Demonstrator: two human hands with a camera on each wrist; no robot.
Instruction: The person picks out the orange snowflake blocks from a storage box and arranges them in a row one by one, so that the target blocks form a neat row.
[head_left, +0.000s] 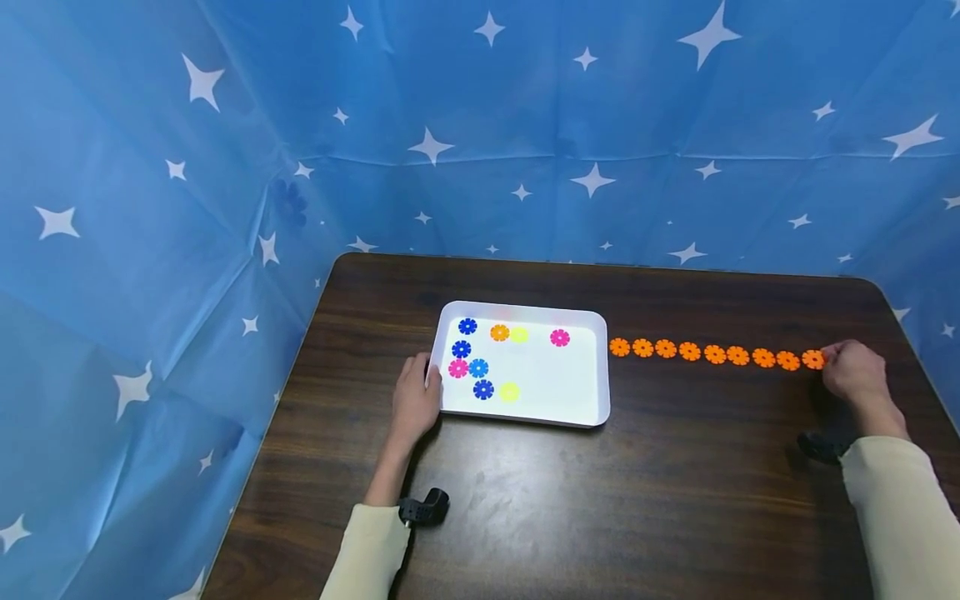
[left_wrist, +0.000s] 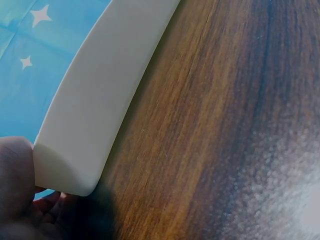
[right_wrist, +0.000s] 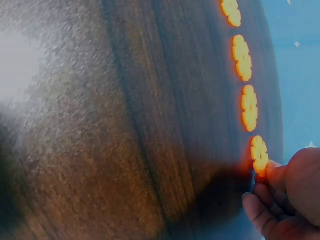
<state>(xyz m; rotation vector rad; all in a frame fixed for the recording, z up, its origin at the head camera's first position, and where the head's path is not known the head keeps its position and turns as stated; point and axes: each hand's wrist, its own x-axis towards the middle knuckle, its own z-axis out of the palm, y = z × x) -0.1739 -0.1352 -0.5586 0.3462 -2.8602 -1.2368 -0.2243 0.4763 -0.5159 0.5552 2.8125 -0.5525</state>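
Observation:
At the left of a white tray (head_left: 558,383), my left hand (head_left: 416,400) grips the tray's side near its front corner. The thumb lies at the rim in the left wrist view, with other fingers partly hidden beyond the tray wall (left_wrist: 95,100). My right hand (head_left: 857,373) pinches a notched orange flower-shaped disc (head_left: 812,359) by its edge, between thumb and finger. That disc sits at the right end of a straight row of several similar orange discs (head_left: 715,354) running rightward from the tray. In the right wrist view the held disc (right_wrist: 259,155) lines up with the others.
Inside the tray are loose discs: dark blue (head_left: 483,389), light blue (head_left: 478,368), pink (head_left: 559,337), yellow (head_left: 509,392) and one orange (head_left: 499,332). The dark wooden table (head_left: 600,517) ends at a blue star-patterned curtain (head_left: 637,108) behind and at the left.

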